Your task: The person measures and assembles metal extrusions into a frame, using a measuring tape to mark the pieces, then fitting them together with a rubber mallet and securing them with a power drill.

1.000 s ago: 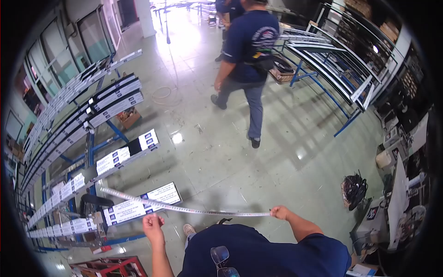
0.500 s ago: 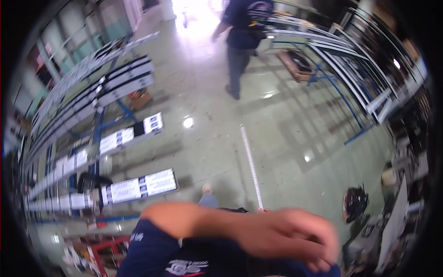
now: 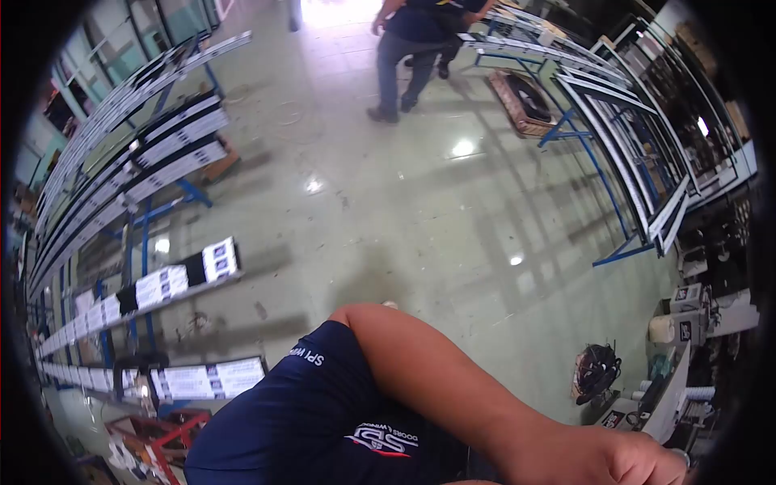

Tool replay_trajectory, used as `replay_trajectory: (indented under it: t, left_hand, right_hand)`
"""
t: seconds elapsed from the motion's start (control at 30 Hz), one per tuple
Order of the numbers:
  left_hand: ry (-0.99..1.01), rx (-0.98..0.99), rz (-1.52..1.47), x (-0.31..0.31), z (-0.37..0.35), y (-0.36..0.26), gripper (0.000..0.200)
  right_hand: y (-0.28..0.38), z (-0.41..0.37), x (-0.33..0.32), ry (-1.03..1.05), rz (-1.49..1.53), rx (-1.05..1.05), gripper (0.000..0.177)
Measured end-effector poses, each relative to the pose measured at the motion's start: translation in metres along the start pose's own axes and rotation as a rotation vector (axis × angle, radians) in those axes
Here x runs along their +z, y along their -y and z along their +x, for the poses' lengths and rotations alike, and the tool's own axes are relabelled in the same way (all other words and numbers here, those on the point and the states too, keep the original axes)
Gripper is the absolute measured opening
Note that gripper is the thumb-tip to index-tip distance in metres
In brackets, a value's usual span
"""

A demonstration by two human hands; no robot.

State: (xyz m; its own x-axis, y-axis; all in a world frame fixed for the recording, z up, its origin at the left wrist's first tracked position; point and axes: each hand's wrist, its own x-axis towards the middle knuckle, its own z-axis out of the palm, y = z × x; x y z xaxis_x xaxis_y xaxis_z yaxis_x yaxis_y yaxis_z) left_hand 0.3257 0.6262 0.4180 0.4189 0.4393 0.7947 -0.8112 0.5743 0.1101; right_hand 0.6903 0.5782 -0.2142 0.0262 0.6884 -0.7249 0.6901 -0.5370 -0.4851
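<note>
My left arm crosses in front of my dark blue shirt (image 3: 267,428) toward the lower right. At its end my left hand (image 3: 622,459) has its fingers curled in, partly cut off by the frame's bottom edge. A small silvery edge (image 3: 686,458) shows beside the knuckles; I cannot tell what the hand holds. My right hand is out of view. Nearest the left hand, on the right, are a dark coiled bundle (image 3: 596,373) and a cluttered bench (image 3: 679,388).
Long wrapped profiles (image 3: 162,287) rest on blue stands at left, above a red frame (image 3: 166,436). Metal frames (image 3: 638,162) lean on blue trestles at right, near an open box (image 3: 521,101). Ahead on the green floor (image 3: 380,210), a person (image 3: 408,56) stands by the right-hand racks.
The long marked tape measure blade has left view. My left hand has swung lower and further right. The person ahead has stepped further away, and the view has shifted.
</note>
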Motion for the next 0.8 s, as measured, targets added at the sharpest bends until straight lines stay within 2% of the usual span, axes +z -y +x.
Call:
replay_trajectory:
  t: [0.07,0.17,0.2,0.33,0.4,0.53,0.6,0.73,0.8]
  left_hand:
    - [0.042,-0.049,-0.011,-0.021,0.016,-0.033,0.027]
    - [0.085,-0.147,-0.024,-0.056,0.036,-0.071,0.026]
    - [0.089,-0.202,-0.037,-0.068,0.044,-0.081,0.025]
    - [0.039,-0.23,-0.072,-0.106,0.069,-0.119,0.025]
    - [-0.052,-0.23,-0.145,-0.127,0.079,-0.141,0.025]
    - [-0.08,-0.256,-0.106,-0.192,0.098,-0.193,0.024]
    - [-0.098,-0.33,-0.137,-0.229,0.111,-0.224,0.024]
    - [-0.123,-0.383,-0.174,-0.294,0.154,-0.29,0.023]
    - [-0.216,-0.319,-0.117,-0.313,0.178,-0.328,0.024]
  right_hand:
    - [0.019,-0.003,-0.037,-0.015,0.031,0.193,0.055]
    - [0.069,0.006,-0.084,-0.075,0.231,0.303,0.054]
    - [0.076,0.02,-0.081,-0.138,0.377,0.286,0.05]
    - [0.124,0.051,-0.058,-0.198,0.49,0.246,0.045]
    - [0.146,0.072,-0.042,-0.146,0.478,0.273,0.04]
    - [0.188,0.145,-0.027,-0.01,0.397,0.266,0.04]
    - [0.206,0.192,-0.026,0.018,0.32,0.245,0.041]
    - [0.215,0.3,-0.036,-0.043,0.057,0.135,0.044]
    - [0.208,0.374,-0.046,-0.127,-0.124,0.009,0.047]
